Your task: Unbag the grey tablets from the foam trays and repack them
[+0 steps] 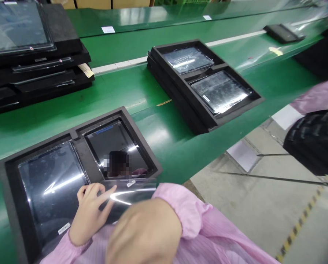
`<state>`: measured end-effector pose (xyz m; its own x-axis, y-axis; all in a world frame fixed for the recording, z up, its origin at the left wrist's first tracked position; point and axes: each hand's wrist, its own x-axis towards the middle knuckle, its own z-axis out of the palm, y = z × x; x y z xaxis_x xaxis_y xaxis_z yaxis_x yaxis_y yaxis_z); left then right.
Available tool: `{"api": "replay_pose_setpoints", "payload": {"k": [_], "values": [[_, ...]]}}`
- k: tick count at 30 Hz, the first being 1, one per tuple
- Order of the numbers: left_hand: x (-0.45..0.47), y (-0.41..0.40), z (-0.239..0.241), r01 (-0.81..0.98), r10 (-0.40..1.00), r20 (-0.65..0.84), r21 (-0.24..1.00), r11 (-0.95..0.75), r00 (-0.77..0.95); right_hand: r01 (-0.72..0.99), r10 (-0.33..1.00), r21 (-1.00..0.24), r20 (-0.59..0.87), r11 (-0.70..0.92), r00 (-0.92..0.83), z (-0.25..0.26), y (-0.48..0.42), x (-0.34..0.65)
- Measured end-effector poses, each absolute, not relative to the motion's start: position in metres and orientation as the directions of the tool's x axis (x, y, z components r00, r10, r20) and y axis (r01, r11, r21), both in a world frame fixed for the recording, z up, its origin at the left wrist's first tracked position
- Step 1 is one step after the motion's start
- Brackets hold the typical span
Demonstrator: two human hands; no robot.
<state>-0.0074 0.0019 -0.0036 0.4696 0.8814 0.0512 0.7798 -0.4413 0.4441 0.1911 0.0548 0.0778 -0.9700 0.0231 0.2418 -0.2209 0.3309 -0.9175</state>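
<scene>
At lower centre of the frame, my left hand [94, 209] pinches clear film [137, 193] tightly by its edge, presumably to avoid smudges, beside the screen panel [117, 146] cushioned in the black foam tray's [140, 139] right recess; my right hand's [148, 233] grip I cannot tell

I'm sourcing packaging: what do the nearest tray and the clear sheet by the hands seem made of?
Nearest tray: probably foam, matte dark gray; its thick rim shows no sharp reflections.
Clear sheet: likely thin plastic film, glossy; it looks curved, with a bright streak.
</scene>
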Motion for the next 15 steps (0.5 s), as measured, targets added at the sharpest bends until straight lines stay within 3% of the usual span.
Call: {"api": "replay_pose_setpoints", "payload": {"k": [3,6,9,11,13,15], "values": [[-0.007,0.002,-0.004,0.783,0.881,0.039,0.442,-0.438,0.471,0.070,0.456,-0.793,0.273,0.605,-0.847,0.101,0.091,0.211],[-0.003,0.002,-0.002,0.791,0.893,0.046,0.445,-0.420,0.448,0.497,0.796,-0.634,0.365,0.592,-0.482,0.114,0.120,0.231],[-0.007,0.001,0.001,0.803,0.906,0.075,0.438,-0.404,0.416,0.701,0.844,-0.542,0.510,0.464,-0.165,0.112,0.127,0.243],[-0.022,-0.003,0.002,0.825,0.928,0.090,0.431,-0.364,0.362,0.750,0.857,-0.521,0.501,0.408,-0.118,0.102,0.120,0.246],[-0.044,-0.010,0.002,0.870,0.966,0.112,0.420,-0.260,0.235,0.808,0.927,-0.495,0.340,0.318,-0.156,0.088,0.108,0.246],[-0.066,-0.018,0.002,0.920,0.994,0.108,0.389,-0.057,0.016,0.880,0.979,-0.431,0.049,0.198,-0.196,0.072,0.095,0.241]]}}
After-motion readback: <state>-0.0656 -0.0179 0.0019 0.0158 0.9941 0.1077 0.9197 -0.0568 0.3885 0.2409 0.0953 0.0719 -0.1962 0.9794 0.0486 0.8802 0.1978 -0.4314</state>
